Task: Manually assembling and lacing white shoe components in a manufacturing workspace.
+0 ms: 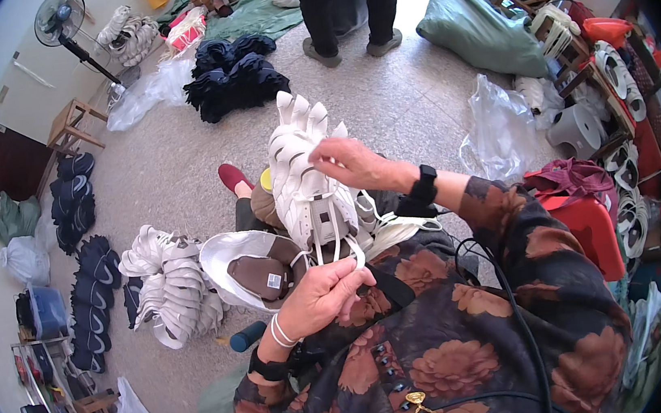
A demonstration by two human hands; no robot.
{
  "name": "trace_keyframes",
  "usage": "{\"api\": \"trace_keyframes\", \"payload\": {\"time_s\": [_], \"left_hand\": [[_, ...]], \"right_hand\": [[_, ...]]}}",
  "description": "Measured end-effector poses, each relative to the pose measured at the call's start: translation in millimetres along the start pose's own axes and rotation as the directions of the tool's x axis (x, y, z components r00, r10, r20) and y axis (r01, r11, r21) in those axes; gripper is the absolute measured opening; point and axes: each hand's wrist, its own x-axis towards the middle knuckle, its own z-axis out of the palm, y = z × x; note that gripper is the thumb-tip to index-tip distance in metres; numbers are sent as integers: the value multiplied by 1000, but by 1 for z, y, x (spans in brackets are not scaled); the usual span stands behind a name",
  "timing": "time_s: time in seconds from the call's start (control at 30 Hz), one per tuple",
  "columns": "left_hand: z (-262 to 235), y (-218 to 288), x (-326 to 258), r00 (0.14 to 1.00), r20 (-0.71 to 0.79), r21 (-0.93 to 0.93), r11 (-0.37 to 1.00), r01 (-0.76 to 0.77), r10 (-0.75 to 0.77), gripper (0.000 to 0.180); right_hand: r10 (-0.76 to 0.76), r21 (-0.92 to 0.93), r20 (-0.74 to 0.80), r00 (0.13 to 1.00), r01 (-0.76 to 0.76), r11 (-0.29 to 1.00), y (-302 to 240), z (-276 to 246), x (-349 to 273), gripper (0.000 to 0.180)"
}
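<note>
A nested stack of white shoe uppers (293,162) lies across my lap, toes pointing away from me. At its near end, my left hand (320,296) is closed, pinching a looped white shoelace (359,254) between thumb and fingers. My right hand (358,164) is over the right side of the stack, its fingers bent together at the uppers' edge; what they hold, if anything, is too small to make out. Left of the stack rests an opened white upper with a brown lining (252,268) and a small pale label. More white laces (403,232) trail at the right.
A bundle of white uppers (168,282) sits on the floor at left, beside rows of dark uppers (95,290). Farther off are a dark pile (234,75), a standing person (348,0) and a green sack (482,30). A red stool (586,230) stands at my right.
</note>
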Motion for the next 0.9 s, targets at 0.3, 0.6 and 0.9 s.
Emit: {"api": "trace_keyframes", "payload": {"time_s": [0.3, 0.6, 0.9], "left_hand": [[10, -5, 26, 998, -7, 197, 979, -57, 60, 25], [1, -33, 22, 997, -48, 243, 969, -44, 57, 26], [-4, -43, 28, 993, -81, 238, 969, -59, 81, 26]], "right_hand": [[-57, -207, 154, 986, 88, 974, -7, 32, -7, 17], [-25, -296, 172, 985, 76, 952, 0, 57, 8, 12], [-43, -370, 140, 989, 93, 925, -7, 60, 22, 17]]}}
